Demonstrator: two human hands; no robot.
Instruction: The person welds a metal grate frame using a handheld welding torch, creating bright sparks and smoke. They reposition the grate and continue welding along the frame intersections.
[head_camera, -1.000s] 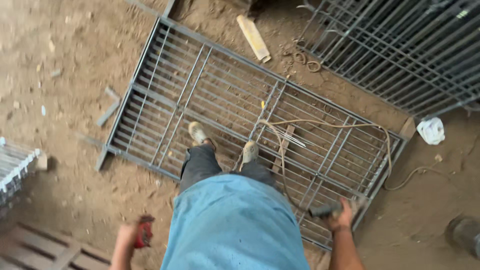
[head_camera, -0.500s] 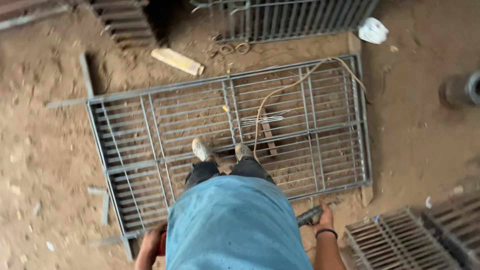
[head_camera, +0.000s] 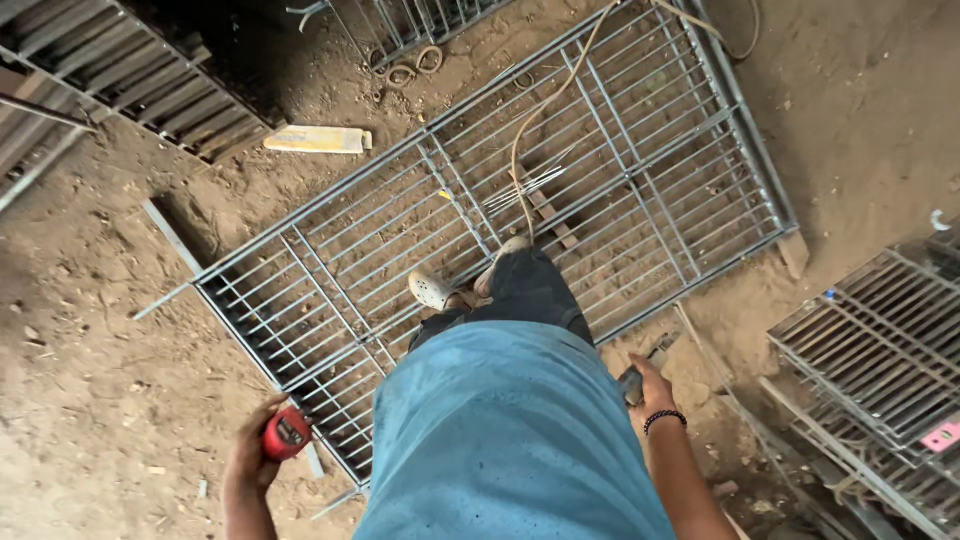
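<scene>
Left hand (head_camera: 255, 455) low at the left of the view, fingers curled around a red tape measure (head_camera: 287, 432), the round case pressed into the palm; the case sits just off the near corner of the grille. Right hand (head_camera: 650, 385) low at the right, fingers wrapped about the handle of a dark metal tool (head_camera: 640, 372) whose head angles up and outward; what kind of tool, cannot tell. A black beaded bracelet (head_camera: 665, 420) circles that wrist.

Both hands hang at the person's sides, either side of a blue shirt (head_camera: 510, 440). Below it dark trousers and two pale shoes (head_camera: 430, 290), planted on the bars of a large grey steel grille (head_camera: 600, 170) lying flat on the dirt floor (head_camera: 90, 380). Grille is a rectangular frame filled with thin parallel rods, split by cross members into panels, set at a slant across the view.

A tan cable (head_camera: 530, 130) runs over the grille from the upper right and ends near the feet, beside a small bundle of thin rods (head_camera: 525, 188).

Off the grille: a flat yellowish box (head_camera: 318, 140) on the dirt beyond its far edge; more stacked metal grilles (head_camera: 880, 350) at the right; dark slatted panels (head_camera: 130, 70) at the upper left; a loose steel strip (head_camera: 172, 235) on the ground at left.
</scene>
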